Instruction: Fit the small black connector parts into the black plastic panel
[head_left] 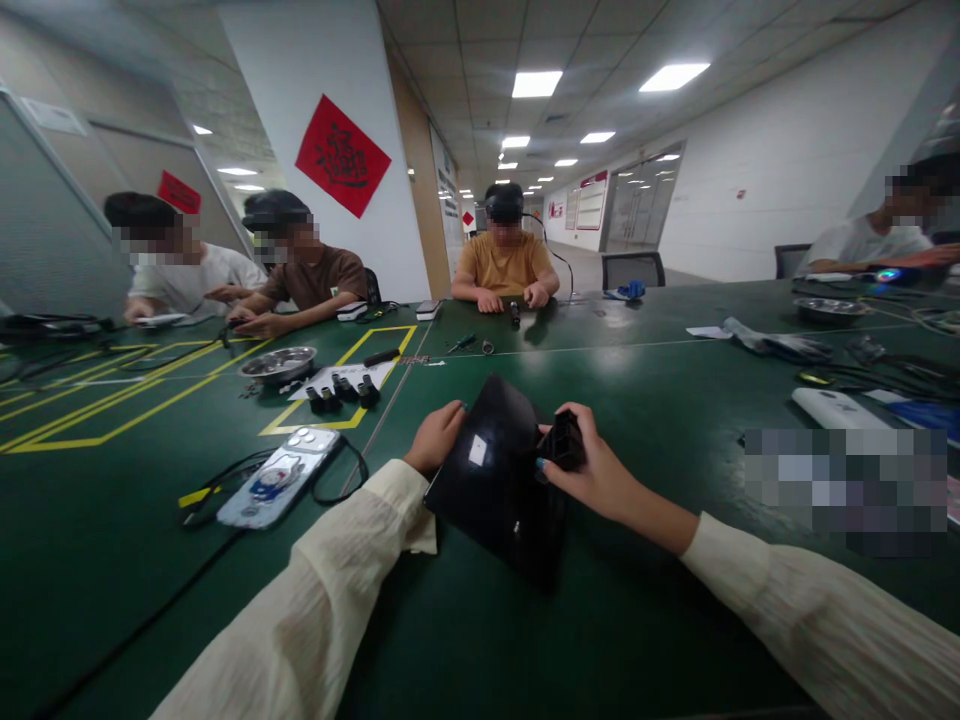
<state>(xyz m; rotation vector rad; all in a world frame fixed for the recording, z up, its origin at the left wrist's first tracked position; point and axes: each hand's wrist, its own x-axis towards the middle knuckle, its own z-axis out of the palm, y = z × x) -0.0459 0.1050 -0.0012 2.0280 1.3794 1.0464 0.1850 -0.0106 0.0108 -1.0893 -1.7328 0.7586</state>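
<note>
In front of me a glossy black panel (480, 490) is tilted above the green table, with light reflecting off its face. My left hand (437, 437) grips its upper left edge, and most of those fingers are hidden behind it. At the panel's right side my right hand (600, 475) is closed, thumb and fingers around a black ribbed block (566, 443). The block is against the panel or just in front of it; I cannot tell whether the two are joined.
Left of me lie a phone (281, 480) and black cables. Beyond it are several black cylindrical parts (341, 393) and a metal bowl (277, 363). A screwdriver (462, 342) lies farther back. At right are a white device (847, 408) and cables. Several people sit around the table (645, 600).
</note>
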